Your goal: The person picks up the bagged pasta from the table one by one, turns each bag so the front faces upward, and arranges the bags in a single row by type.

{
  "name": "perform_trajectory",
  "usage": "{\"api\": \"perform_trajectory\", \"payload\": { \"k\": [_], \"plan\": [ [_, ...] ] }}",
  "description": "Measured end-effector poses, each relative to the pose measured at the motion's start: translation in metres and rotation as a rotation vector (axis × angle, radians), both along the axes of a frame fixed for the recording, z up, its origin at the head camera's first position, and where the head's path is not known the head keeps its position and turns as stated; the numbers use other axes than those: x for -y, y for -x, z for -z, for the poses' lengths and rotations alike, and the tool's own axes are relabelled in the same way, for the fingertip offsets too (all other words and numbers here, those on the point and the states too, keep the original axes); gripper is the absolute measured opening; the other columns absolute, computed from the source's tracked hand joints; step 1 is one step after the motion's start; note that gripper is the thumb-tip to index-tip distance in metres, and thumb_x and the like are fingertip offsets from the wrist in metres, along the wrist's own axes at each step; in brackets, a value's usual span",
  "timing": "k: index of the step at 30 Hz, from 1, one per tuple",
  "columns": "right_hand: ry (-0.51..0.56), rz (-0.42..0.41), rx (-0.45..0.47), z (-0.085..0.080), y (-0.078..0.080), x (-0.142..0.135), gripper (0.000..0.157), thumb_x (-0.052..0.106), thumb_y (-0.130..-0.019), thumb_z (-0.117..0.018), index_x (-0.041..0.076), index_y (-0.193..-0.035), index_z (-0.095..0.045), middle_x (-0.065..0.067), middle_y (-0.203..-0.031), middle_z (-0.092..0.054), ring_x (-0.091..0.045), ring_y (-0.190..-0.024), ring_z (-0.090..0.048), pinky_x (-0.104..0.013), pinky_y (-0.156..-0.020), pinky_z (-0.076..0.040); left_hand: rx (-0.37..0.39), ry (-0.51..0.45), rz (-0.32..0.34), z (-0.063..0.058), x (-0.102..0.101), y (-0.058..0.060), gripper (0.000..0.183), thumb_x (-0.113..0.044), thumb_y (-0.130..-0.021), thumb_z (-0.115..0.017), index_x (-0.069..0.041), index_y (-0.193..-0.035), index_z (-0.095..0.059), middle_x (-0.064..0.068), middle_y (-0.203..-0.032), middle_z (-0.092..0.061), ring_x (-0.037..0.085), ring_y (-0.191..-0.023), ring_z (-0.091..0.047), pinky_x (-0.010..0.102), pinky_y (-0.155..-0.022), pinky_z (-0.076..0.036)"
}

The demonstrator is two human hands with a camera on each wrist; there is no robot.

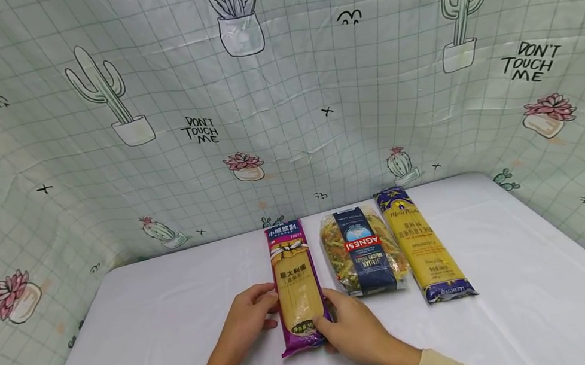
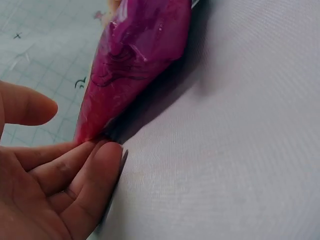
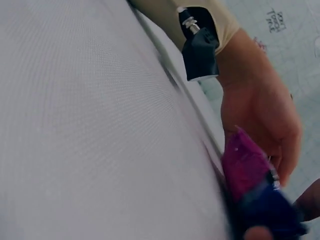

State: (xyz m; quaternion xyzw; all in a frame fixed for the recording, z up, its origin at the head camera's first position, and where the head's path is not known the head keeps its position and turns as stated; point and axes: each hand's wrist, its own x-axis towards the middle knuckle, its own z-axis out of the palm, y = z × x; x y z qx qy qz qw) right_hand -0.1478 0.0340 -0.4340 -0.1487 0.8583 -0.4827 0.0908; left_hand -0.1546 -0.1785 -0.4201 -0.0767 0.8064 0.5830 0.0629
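A long purple-edged pack of spaghetti (image 1: 297,284) lies in front of me, its pale noodles showing through the window. My right hand (image 1: 356,327) grips its lower right side, thumb over the front and fingers at the underside. Along the opposite edge is my left hand (image 1: 249,312). In the left wrist view, the fingers of that left hand (image 2: 65,185) touch the purple wrapper (image 2: 135,55) low at its edge, while the thumb stands apart. From the right wrist, the pack's purple and blue end (image 3: 250,175) shows tilted, with the left hand (image 3: 262,112) behind it.
Right of the spaghetti lies a clear bag of coloured pasta (image 1: 365,252) with a dark blue label. Beyond it is a yellow and blue spaghetti pack (image 1: 427,245), slanted. A white cloth covers the table (image 1: 165,305); a grid-patterned curtain (image 1: 281,87) hangs behind.
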Motion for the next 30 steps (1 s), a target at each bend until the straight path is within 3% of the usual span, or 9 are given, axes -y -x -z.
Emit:
{"api": "perform_trajectory", "payload": {
  "k": [4,7,12,18,30],
  "plan": [
    [-0.215,0.035,-0.211,-0.010,0.002,-0.004,0.039,0.026,-0.090,-0.067,0.005,-0.123,-0.068,-0.005,-0.115,-0.068,-0.025,-0.111,-0.063,-0.048,-0.094,-0.050,-0.030,0.082,-0.043,0.001,0.003,0.002,0.033,-0.018,-0.100,-0.058,0.004,-0.124,-0.064,0.010,-0.100,-0.070,0.018,-0.083,-0.065,0.033,-0.066,-0.057],
    [-0.210,0.019,-0.281,-0.022,0.009,-0.012,0.025,0.022,-0.092,-0.066,0.009,-0.112,-0.073,0.004,-0.099,-0.070,-0.017,-0.089,-0.066,-0.040,-0.080,-0.053,-0.035,0.115,-0.083,0.004,0.006,0.005,0.026,-0.016,-0.099,-0.059,0.002,-0.116,-0.066,0.007,-0.092,-0.069,0.017,-0.076,-0.064,0.032,-0.063,-0.055],
    [-0.093,-0.007,-0.231,-0.033,0.018,-0.026,0.015,0.017,-0.095,-0.063,0.011,-0.103,-0.074,0.012,-0.084,-0.067,-0.006,-0.063,-0.054,-0.027,-0.061,-0.047,-0.011,0.092,-0.089,0.009,0.011,0.007,0.023,-0.015,-0.100,-0.058,0.002,-0.113,-0.066,0.007,-0.088,-0.068,0.017,-0.074,-0.063,0.031,-0.060,-0.053],
    [0.015,-0.033,-0.150,-0.037,0.026,-0.037,0.013,0.017,-0.099,-0.062,0.010,-0.102,-0.073,0.001,-0.080,-0.069,-0.011,-0.058,-0.062,-0.028,-0.052,-0.048,-0.011,0.107,-0.090,0.011,0.013,0.004,0.024,-0.018,-0.100,-0.058,0.001,-0.113,-0.066,0.005,-0.088,-0.068,0.016,-0.074,-0.062,0.032,-0.061,-0.053],
    [0.053,0.102,-0.130,-0.052,0.047,-0.065,0.018,0.017,-0.101,-0.058,0.007,-0.108,-0.071,-0.003,-0.088,-0.071,-0.019,-0.066,-0.066,-0.034,-0.063,-0.052,-0.022,0.138,-0.091,0.012,0.012,0.004,0.023,-0.020,-0.100,-0.059,-0.002,-0.113,-0.066,0.005,-0.087,-0.067,0.016,-0.074,-0.062,0.031,-0.061,-0.053]
  ]
}}
